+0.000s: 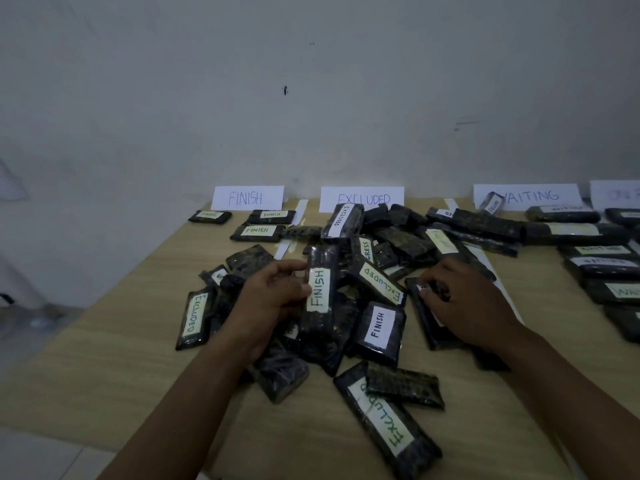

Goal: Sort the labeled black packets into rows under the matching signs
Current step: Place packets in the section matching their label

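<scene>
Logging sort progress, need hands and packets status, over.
Left hand grips a FINISH packet. Right hand pinches another packet, label covered. Three packets under FINISH sign; unsorted pile crowds the middle.

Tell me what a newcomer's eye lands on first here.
The jumbled heap of black packets in the middle of the table grabs attention first, with the left hand gripping a FINISH packet and the right hand resting on another packet. Behind, the FINISH sign, EXCLUDED sign and WAITING sign lean against the wall.
</scene>
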Motion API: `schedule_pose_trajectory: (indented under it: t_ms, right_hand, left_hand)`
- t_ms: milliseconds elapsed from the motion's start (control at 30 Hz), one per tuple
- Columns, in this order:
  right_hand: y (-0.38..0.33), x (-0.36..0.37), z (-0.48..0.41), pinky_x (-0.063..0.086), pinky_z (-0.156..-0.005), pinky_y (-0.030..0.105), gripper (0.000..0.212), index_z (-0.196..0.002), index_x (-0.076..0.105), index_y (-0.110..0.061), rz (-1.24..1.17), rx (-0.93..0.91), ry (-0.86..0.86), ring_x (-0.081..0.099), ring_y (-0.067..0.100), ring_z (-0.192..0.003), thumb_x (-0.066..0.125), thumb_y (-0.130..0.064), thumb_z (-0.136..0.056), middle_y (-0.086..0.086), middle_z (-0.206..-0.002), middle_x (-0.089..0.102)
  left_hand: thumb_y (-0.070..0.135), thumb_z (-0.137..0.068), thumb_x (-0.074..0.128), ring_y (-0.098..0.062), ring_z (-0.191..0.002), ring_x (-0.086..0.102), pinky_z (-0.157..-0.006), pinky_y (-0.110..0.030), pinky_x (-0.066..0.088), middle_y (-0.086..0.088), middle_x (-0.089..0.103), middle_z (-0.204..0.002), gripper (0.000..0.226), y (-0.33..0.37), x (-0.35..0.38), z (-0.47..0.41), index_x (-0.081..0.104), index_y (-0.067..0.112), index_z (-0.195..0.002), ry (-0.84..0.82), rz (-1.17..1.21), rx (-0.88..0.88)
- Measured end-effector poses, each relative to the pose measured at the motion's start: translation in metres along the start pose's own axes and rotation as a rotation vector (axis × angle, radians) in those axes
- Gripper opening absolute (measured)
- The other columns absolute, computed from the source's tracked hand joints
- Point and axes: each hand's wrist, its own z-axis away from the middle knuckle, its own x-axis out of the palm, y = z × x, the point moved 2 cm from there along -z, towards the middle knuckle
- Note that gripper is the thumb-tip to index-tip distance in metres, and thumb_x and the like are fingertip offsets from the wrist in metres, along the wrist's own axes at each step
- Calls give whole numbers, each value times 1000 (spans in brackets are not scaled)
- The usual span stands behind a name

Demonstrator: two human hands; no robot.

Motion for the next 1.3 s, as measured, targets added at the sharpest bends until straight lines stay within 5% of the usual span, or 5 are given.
schedule_pose_trajectory:
  t_ms: [300, 567, 733, 867, 1300]
  right_hand:
    - [0, -1, 1, 42, -65, 30, 13, -99, 68, -23, 8, 5, -14, 51, 10, -85, 61, -29, -90, -10, -96, 51]
    - [-4, -4, 0, 43, -64, 30, 10, -95, 69, -21, 113, -36, -13, 55, 15, -84, 63, -24, -88, -4, -95, 57]
    - [-29, -6, -18, 34, -62, 23, 7, -88, 70, -20, 180, -167, 85, 58, 18, -79, 67, -24, -83, -3, -85, 64]
    - [-58, 12, -45, 34, -64, 22, 19, -92, 68, -24, 7, -201, 56, 50, 9, -83, 54, -35, -85, -9, -89, 58]
    - [-73, 53, -67, 38, -74, 18, 15, -85, 67, -22, -199, -161, 67, 49, 8, -86, 57, -34, -85, -10, -89, 52]
  left_hand:
    - [-20, -77, 61, -31, -75, 68, -57, -35, 58, -13, 69, -92, 56, -4, 2, 2, 52, 20, -117, 7, 82, 38]
    - [-8, -88, 46, -27, -77, 67, -64, -38, 58, -14, 68, -94, 25, 1, -2, 3, 56, 6, -106, 27, 200, 60]
    - [-7, -86, 53, -31, -71, 65, -54, -34, 55, -13, 69, -87, 21, 35, -24, -7, 53, 13, -94, 98, 240, 175]
    - [-2, -82, 66, -15, -54, 61, -44, -25, 50, -1, 69, -73, 17, 62, -71, -45, 57, 12, -84, 259, -54, 293]
    - [10, -79, 70, -24, -71, 66, -65, -34, 53, -18, 69, -97, 11, 19, -227, -192, 60, 8, -78, 711, -231, -85]
